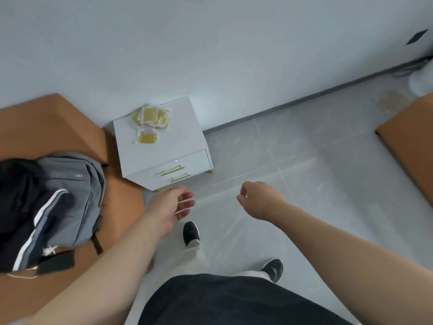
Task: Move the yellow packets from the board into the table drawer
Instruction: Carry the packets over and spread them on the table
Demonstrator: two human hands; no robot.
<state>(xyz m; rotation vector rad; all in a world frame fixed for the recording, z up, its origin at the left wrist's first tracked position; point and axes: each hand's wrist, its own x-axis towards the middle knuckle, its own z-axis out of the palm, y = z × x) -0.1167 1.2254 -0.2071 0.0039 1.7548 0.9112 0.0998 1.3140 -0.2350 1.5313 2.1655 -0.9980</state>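
Several yellow packets (150, 117) lie in a loose pile on top of a small white bedside table (178, 130), with one more packet (147, 137) a little nearer to me. The table's upper drawer (187, 161) and the one below it are closed, each with a gold handle (172, 170). My left hand (172, 207) hangs in front of the table's lower front edge, fingers relaxed, holding nothing. My right hand (260, 198) is out over the floor to the right, loosely curled and holding nothing.
A brown bed surface (46, 123) at left carries a grey backpack (70, 195) and dark clothes. Another brown surface (410, 141) stands at the right. Grey tiled floor (304, 172) lies ahead; my feet in dark shoes (191, 233) stand on it.
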